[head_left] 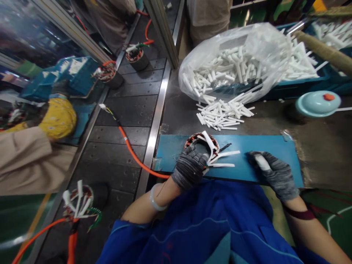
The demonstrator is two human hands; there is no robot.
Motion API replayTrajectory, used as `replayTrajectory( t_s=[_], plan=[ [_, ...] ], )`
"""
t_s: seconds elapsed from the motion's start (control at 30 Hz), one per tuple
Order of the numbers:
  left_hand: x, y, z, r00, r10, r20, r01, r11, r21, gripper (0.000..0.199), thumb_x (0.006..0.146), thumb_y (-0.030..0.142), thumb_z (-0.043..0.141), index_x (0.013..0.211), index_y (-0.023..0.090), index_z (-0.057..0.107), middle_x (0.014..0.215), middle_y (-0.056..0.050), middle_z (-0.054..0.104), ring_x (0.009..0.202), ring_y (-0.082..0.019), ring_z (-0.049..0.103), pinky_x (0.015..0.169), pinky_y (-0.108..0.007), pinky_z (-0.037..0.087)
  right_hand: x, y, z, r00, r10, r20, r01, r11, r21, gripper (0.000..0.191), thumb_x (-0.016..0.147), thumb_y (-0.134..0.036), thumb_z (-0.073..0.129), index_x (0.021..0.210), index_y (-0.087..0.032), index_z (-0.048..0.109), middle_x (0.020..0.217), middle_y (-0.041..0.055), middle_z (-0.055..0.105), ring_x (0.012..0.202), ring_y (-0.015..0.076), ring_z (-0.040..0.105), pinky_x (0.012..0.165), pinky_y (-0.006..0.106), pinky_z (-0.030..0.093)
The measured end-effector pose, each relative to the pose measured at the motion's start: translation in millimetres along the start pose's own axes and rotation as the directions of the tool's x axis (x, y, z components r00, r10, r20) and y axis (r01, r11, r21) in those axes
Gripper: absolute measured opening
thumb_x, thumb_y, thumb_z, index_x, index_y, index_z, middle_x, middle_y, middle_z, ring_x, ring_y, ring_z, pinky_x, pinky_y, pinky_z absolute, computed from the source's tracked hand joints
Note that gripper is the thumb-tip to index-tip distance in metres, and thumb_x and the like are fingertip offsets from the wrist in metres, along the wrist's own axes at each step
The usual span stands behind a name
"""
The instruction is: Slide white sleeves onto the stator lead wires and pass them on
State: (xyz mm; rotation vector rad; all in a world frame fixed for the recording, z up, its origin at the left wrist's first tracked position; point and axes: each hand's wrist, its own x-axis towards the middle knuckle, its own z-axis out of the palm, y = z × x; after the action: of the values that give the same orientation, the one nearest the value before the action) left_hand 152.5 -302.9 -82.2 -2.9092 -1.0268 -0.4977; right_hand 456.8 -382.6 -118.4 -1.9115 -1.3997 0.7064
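My left hand, in a grey knitted glove, is closed on the near left rim of a motor stator with copper windings. Several white insulating sleeves stick out of the stator, some pointing right over the blue mat, beside a short black lead. An orange cable runs left from beneath my left wrist. My right hand, also gloved, rests at the mat's right part, apart from the stator. Its fingers are curled under a white-covered thumb; whatever they may hold is hidden.
Loose white sleeves lie behind the mat, before a clear plastic bag full of them. At right stands a container with a light-blue lid. A slatted conveyor at left carries more stators. Beyond it is a co-worker's yellow sleeve.
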Motion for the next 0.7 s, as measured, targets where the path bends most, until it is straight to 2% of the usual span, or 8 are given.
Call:
replayTrajectory(
  t_s=[0.1,0.17,0.27,0.37,0.43,0.5,0.6,0.7],
  plan=[
    [-12,16,8.0,0.986,0.056,-0.157,-0.040,0.994,0.100,0.019,0.091,0.019,0.064,0.107,0.015,0.072,0.092,-0.009,0.076,0.093,-0.025,0.070,0.103,-0.049,0.053,-5,-3,4,0.996,-0.028,-0.090,0.026,0.999,-0.029,0.048,0.096,-0.063,0.050,0.104,-0.024,0.076,0.099,0.0116,0.079,0.093,0.0321,0.075,0.094,0.053,0.057],
    [-17,26,9.2,0.972,0.090,-0.217,-0.059,0.987,0.147,0.018,0.091,0.012,0.062,0.105,0.017,0.073,0.091,-0.006,0.076,0.094,-0.021,0.070,0.103,-0.043,0.053,-6,-5,9,0.991,-0.078,-0.109,0.069,0.994,-0.082,0.048,0.097,-0.063,0.049,0.102,-0.024,0.076,0.101,0.0121,0.079,0.096,0.0333,0.075,0.094,0.053,0.057],
    [-16,31,7.6,0.960,0.121,-0.251,-0.090,0.987,0.133,0.019,0.092,0.009,0.061,0.101,0.020,0.073,0.091,-0.003,0.076,0.095,-0.018,0.069,0.104,-0.038,0.052,-5,-2,13,0.989,-0.095,-0.113,0.076,0.984,-0.159,0.051,0.098,-0.063,0.046,0.103,-0.022,0.077,0.103,0.0132,0.079,0.096,0.0341,0.075,0.092,0.053,0.056],
    [-9,22,2.5,0.966,0.085,-0.244,-0.073,0.996,0.059,0.016,0.092,0.015,0.062,0.102,0.021,0.072,0.089,-0.004,0.075,0.094,-0.019,0.070,0.103,-0.042,0.053,-6,3,15,0.986,-0.112,-0.125,0.088,0.979,-0.183,0.053,0.099,-0.063,0.044,0.103,-0.021,0.077,0.100,0.0119,0.080,0.094,0.0316,0.075,0.090,0.048,0.057],
    [-3,11,-4.4,0.990,0.015,-0.139,-0.016,1.000,-0.006,0.018,0.091,0.028,0.065,0.105,0.019,0.071,0.091,-0.007,0.075,0.095,-0.024,0.070,0.102,-0.047,0.054,-8,6,16,0.981,-0.134,-0.142,0.109,0.979,-0.175,0.052,0.099,-0.063,0.045,0.102,-0.021,0.076,0.099,0.0100,0.080,0.093,0.0286,0.075,0.090,0.044,0.057],
    [3,0,-15.4,0.997,-0.055,0.047,0.058,0.997,-0.060,0.031,0.088,0.040,0.068,0.107,0.016,0.071,0.097,-0.011,0.075,0.101,-0.028,0.070,0.103,-0.050,0.053,-12,9,17,0.978,-0.150,-0.144,0.125,0.978,-0.166,0.051,0.099,-0.063,0.046,0.102,-0.022,0.075,0.101,0.0092,0.079,0.094,0.0268,0.075,0.092,0.042,0.057],
    [10,-16,-39.7,0.950,-0.139,0.281,0.167,0.983,-0.077,0.039,0.086,0.045,0.070,0.112,0.016,0.072,0.110,-0.013,0.075,0.112,-0.032,0.068,0.107,-0.050,0.051,-17,17,18,0.977,-0.163,-0.137,0.138,0.975,-0.172,0.051,0.099,-0.063,0.045,0.104,-0.021,0.074,0.103,0.0096,0.079,0.096,0.0270,0.074,0.094,0.044,0.056],
    [10,-32,-69.9,0.880,-0.255,0.401,0.296,0.954,-0.042,0.048,0.081,0.045,0.074,0.123,0.022,0.072,0.125,-0.011,0.073,0.121,-0.033,0.066,0.110,-0.048,0.050,-19,28,20,0.971,-0.195,-0.138,0.166,0.967,-0.194,0.050,0.099,-0.062,0.045,0.108,-0.022,0.073,0.106,0.0091,0.079,0.097,0.0274,0.074,0.095,0.045,0.056]
  ],
)
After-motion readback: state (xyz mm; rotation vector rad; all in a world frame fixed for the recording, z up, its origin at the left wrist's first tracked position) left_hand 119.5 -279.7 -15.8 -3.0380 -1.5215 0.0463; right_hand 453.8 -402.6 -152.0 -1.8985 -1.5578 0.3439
